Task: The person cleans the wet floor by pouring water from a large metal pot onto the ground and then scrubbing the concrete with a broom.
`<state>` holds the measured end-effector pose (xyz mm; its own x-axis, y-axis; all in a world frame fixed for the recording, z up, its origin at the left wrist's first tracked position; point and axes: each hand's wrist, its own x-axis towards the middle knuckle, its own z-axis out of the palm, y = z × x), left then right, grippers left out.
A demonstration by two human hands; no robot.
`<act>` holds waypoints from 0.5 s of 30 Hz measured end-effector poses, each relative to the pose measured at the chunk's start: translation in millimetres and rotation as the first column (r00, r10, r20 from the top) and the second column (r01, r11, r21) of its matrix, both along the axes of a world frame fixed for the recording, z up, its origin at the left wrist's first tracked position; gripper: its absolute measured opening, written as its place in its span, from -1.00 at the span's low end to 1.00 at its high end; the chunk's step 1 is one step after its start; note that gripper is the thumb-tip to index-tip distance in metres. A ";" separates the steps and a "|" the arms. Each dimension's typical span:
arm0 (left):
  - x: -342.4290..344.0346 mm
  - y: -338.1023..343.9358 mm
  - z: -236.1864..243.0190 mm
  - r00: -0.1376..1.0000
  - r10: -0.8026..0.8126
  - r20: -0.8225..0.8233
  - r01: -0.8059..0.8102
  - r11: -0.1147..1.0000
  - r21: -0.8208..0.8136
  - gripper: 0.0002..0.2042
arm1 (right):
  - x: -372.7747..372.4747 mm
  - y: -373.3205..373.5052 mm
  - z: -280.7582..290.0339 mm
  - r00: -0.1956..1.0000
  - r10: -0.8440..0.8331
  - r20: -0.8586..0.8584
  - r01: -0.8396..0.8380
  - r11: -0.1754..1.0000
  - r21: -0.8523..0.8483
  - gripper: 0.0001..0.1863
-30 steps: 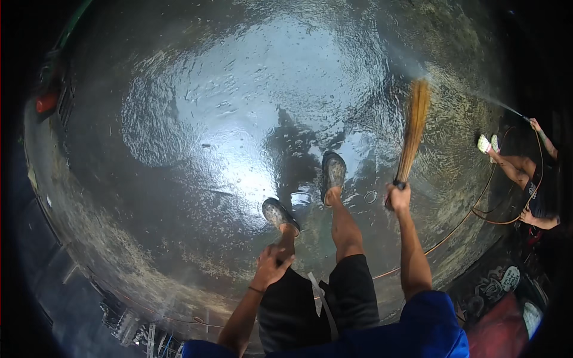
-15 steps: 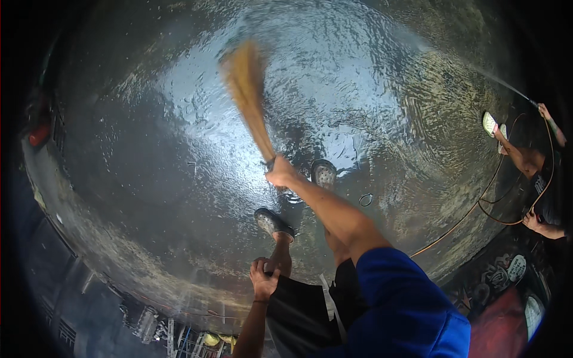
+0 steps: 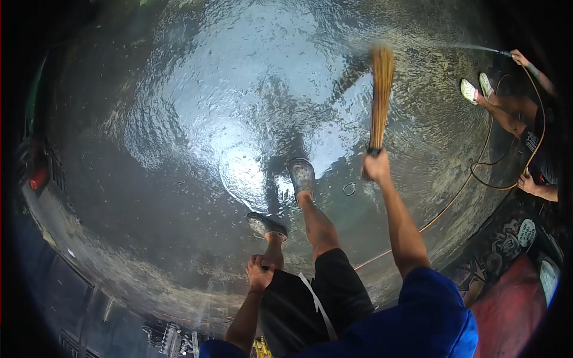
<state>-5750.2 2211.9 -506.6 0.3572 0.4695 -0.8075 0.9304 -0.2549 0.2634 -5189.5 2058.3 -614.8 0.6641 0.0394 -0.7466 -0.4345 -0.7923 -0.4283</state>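
Observation:
My right hand [image 3: 376, 164] is closed round the bound end of a stick broom [image 3: 382, 95], held out to the right of my feet. Its long yellow-brown bristles point away from me, with the far tips blurred near the wet concrete floor [image 3: 137, 197]. Lower in the picture, my left hand [image 3: 260, 272] rests over my left knee, its fingers bent and slightly apart, holding no object. My grey clogs [image 3: 302, 176] stand on the wet floor, the right one farther forward.
At the right, another person's hand [image 3: 519, 58] holds a hose nozzle [image 3: 505, 53] spraying water leftward. The orange hose [image 3: 447, 206] loops along the floor. A small dark ring [image 3: 348, 189] lies right of my feet. A red object [image 3: 38, 177] is at the far left.
The broom has swept from ahead-left over to the right, in my right hand. My right foot now shows fully. The other person's spray has shifted upward in view. My left hand stays at the knee.

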 end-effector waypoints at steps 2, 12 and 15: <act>15.1 9.1 -3.5 0.995 -0.053 0.081 0.057 0.997 -0.042 -0.58 | 54.3 17.2 -50.5 0.977 -0.109 -0.184 0.105 0.994 -0.030 -0.93; 9.4 15.6 19.8 0.997 0.073 -0.007 -0.073 0.996 -0.054 -0.61 | -84.6 145.6 24.5 0.773 0.474 -0.422 -0.422 0.880 0.217 -0.39; 5.0 13.5 24.1 0.998 0.066 0.006 -0.066 0.998 -0.009 -0.59 | -33.3 93.5 66.1 0.898 0.294 -0.326 -0.289 0.955 0.065 -0.52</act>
